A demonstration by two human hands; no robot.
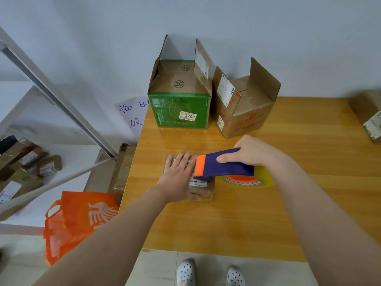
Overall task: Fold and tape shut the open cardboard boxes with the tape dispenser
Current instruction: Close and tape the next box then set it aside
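In the head view, a small box (201, 191) lies closed on the desk (226, 223), near its left edge. The left hand (179, 172) lies flat on top of it, fingers straight and together, pressing on the label. The right hand (253, 151) grips the dispenser (226, 166), thumb laid across its blue body. The dispenser's orange front end rests on the small box just beside the left fingers, and its tape roll (245, 181) hangs off the box's right side, over the desk.

Further back, against the wall, stand a green box (181, 112) and a brown box (243, 114), side by side, both with top flaps up. Another box (369, 114) sits at the desk's far right edge. On the floor to the left are an orange bag (76, 219) and a white shelf (51, 120) holding parcels.
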